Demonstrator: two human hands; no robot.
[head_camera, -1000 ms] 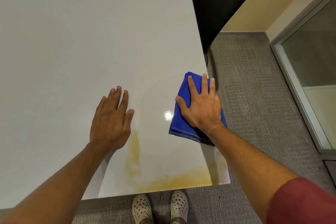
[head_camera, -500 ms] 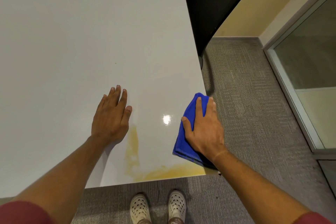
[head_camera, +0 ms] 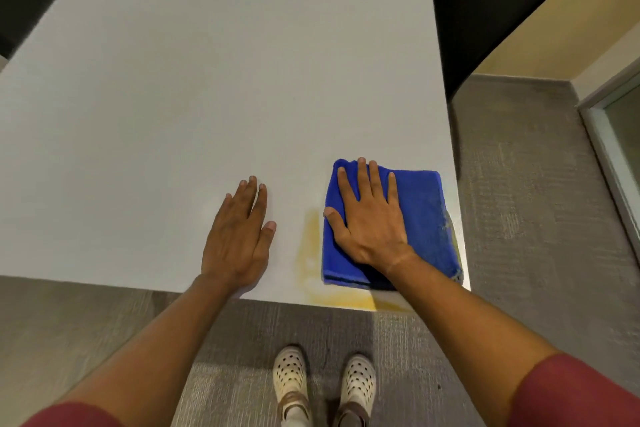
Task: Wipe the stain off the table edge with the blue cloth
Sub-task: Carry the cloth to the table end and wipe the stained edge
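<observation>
A folded blue cloth [head_camera: 420, 218] lies flat at the near right corner of the white table [head_camera: 214, 97]. My right hand [head_camera: 370, 222] presses on the cloth's left half, palm down, fingers spread. A yellow stain [head_camera: 310, 246] runs as a streak just left of the cloth and continues along the table's near edge below it; part of it is hidden under the cloth. My left hand [head_camera: 242, 239] rests flat on the bare table, left of the stain, holding nothing.
A black chair back [head_camera: 491, 3] stands past the table's right edge. Grey carpet [head_camera: 536, 218] surrounds the table, and my two feet in white perforated shoes [head_camera: 323, 385] stand just below the near edge. A glass door frame [head_camera: 613, 156] is at the far right.
My right hand slid the cloth toward the near edge and left, onto the stained corner; the cloth now lies spread wider. The view shifted, showing more table. My left hand stayed planted.
</observation>
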